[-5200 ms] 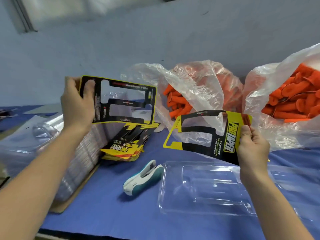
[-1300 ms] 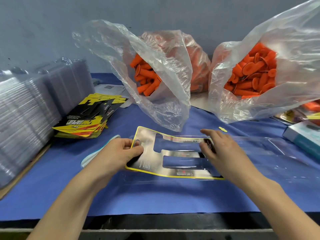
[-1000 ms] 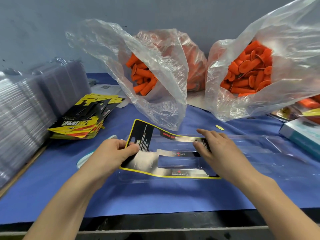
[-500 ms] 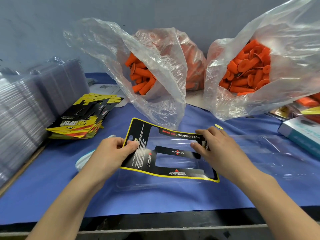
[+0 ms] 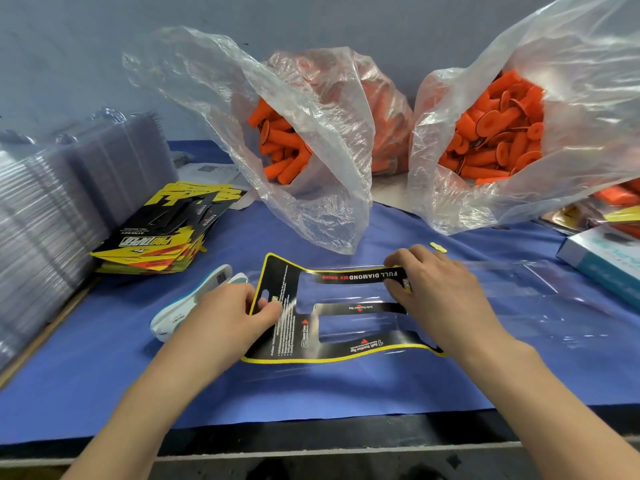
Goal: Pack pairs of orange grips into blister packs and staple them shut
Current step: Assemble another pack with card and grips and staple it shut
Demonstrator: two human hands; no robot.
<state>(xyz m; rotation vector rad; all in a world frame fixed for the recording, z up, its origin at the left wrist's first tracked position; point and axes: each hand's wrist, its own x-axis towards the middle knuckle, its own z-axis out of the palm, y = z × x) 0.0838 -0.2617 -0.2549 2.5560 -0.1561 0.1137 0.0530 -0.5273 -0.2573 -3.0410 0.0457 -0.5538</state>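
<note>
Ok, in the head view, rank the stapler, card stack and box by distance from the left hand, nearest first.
1. Stapler, just left of the left hand.
2. Card stack, back left.
3. Box, far right edge.

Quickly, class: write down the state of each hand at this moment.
Left hand: pinching the left end of the black-and-yellow card.
Right hand: gripping the card's right end.

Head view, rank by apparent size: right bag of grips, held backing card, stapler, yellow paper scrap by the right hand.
1. right bag of grips
2. backing card, though it sits nearer the camera
3. stapler, partly hidden behind the left hand
4. yellow paper scrap
</note>
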